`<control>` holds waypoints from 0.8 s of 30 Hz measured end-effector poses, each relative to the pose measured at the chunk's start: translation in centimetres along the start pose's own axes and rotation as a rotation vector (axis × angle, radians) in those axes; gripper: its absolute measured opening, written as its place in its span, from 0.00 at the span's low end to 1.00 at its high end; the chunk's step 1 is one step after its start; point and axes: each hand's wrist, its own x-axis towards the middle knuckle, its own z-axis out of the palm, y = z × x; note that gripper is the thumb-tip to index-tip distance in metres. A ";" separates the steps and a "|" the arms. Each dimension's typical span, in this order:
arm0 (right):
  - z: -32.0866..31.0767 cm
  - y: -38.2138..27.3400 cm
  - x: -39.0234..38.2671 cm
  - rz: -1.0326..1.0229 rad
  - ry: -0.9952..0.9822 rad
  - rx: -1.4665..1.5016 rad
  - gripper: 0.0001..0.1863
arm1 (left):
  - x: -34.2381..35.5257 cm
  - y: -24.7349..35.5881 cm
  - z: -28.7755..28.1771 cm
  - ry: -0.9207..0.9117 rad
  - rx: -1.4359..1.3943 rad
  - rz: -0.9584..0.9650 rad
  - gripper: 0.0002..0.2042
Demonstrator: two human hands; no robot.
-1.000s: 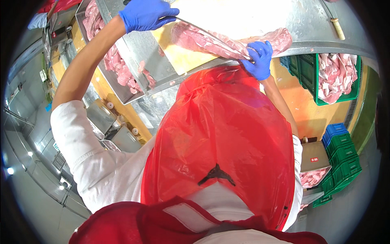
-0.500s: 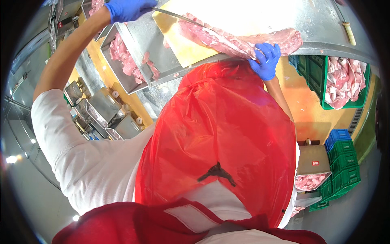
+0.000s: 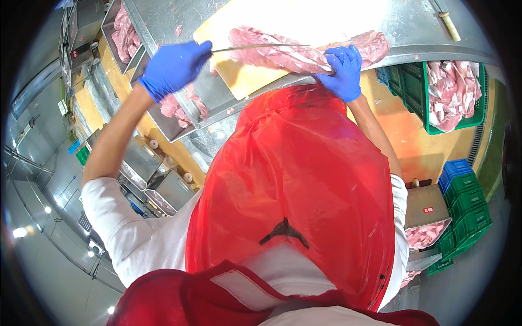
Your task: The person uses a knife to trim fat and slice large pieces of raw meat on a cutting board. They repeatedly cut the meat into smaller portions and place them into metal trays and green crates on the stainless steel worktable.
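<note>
My left hand (image 3: 176, 68), in a blue glove, grips a long, thin knife (image 3: 228, 49), its blade stretching rightward across a long piece of pink raw meat (image 3: 258, 54). The handle is hidden in my fingers. My right hand (image 3: 343, 73), also gloved in blue, presses on the meat's right part with curled fingers, beside another length of meat (image 3: 372, 49) reaching farther right. Both lie on a pale yellow cutting board (image 3: 242, 81) on the steel worktop (image 3: 408, 27).
Steel trays of meat (image 3: 125, 41) stand left, and smaller pieces lie lower (image 3: 179, 108). A pale-handled tool (image 3: 450, 26) lies at upper right. A green crate of meat (image 3: 454, 95) sits right, above stacked green and blue crates (image 3: 462, 206) and a steel container (image 3: 427, 204).
My left hand has moved down toward my body with the knife, whose blade now lies flatter across the meat. My right hand remains on the meat.
</note>
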 end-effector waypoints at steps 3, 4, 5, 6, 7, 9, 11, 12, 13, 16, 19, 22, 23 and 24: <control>0.2 -0.3 0.2 0.021 0.037 -0.019 0.29 | -1.4 3.6 1.9 -0.016 -0.011 -0.092 0.08; 0.3 -0.4 0.3 0.017 0.048 -0.021 0.29 | -1.6 4.3 2.1 -0.026 -0.002 -0.107 0.08; 0.3 -0.4 0.2 0.011 0.057 -0.020 0.30 | -2.0 5.0 2.3 -0.036 0.006 -0.126 0.08; 0.2 -0.4 0.3 0.007 0.053 -0.025 0.30 | -2.3 5.6 2.4 -0.046 0.014 -0.146 0.08; 0.1 -0.3 0.3 0.003 0.047 -0.029 0.30 | -2.4 6.1 2.3 -0.068 0.049 -0.179 0.09; 0.2 -0.2 0.6 -0.008 0.052 -0.025 0.31 | -2.6 6.7 2.1 -0.049 0.035 -0.182 0.10; 0.3 -0.1 0.8 -0.021 0.057 -0.013 0.31 | -2.6 7.5 2.0 -0.073 0.031 -0.209 0.12; 0.2 -0.1 0.9 -0.024 0.037 -0.012 0.31 | -2.4 8.0 2.0 -0.107 0.034 -0.234 0.14; -0.1 -0.2 1.0 -0.027 0.017 -0.011 0.31 | -2.5 8.3 2.1 -0.141 0.035 -0.260 0.15; 0.2 0.2 1.8 -0.034 0.023 -0.020 0.30 | -4.8 7.2 2.1 -0.127 0.105 -0.265 0.18; 0.2 0.2 1.8 -0.031 0.009 0.011 0.30 | -6.2 6.1 -1.5 -0.308 0.255 -0.357 0.18; 0.1 0.9 2.3 -0.075 0.012 0.032 0.30 | -5.1 7.4 -4.5 -0.305 0.291 -0.435 0.14; -0.3 0.9 2.7 -0.103 0.010 0.032 0.30 | -4.7 8.3 -5.1 -0.295 0.278 -0.489 0.13; -0.7 0.8 3.2 -0.045 -0.057 0.010 0.29 | -4.2 9.0 -5.3 -0.232 0.231 -0.534 0.12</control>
